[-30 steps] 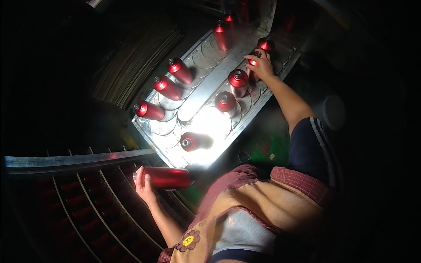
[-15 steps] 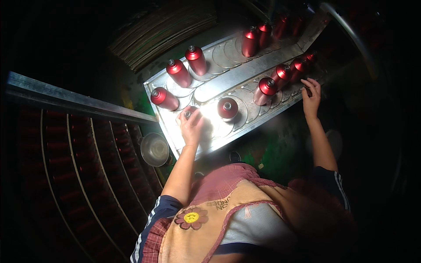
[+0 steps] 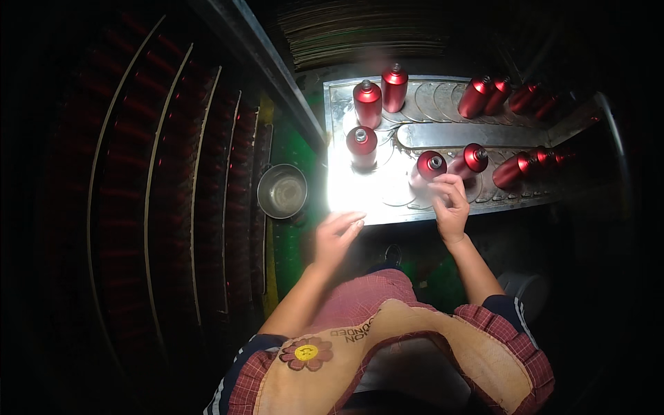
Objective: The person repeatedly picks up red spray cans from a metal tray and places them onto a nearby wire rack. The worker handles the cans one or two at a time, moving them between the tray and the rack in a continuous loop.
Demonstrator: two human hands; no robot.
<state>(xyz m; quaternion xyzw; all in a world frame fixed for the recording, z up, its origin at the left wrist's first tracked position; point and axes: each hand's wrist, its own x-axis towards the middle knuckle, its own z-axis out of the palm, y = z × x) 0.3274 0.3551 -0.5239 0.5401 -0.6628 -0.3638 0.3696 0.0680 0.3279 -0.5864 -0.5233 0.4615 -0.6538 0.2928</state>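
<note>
Several red metallic bottles with narrow necks stand on a metal conveyor with overlapping curved plates. My left hand is over the conveyor's near left edge, its fingers stretched toward the right and nothing seen in them. My right hand has loosely bent fingers, apart from the thumb. Its fingertips overlap the lower side of the front bottle; whether they touch it is unclear. Just right of that bottle stands another red bottle. On the conveyor's left end is a single bottle, with a further bottle behind it.
A metal bowl sits left of the conveyor's rim. Farther left, a rack holds rows of red bottles behind pale strips. A metal bar slants above. Stacked flat sheets lie at the back.
The view has turned left, showing more of the rack. My left hand has left the bottle it was on and drawn back to the near edge. My right hand is now beside the front bottle.
</note>
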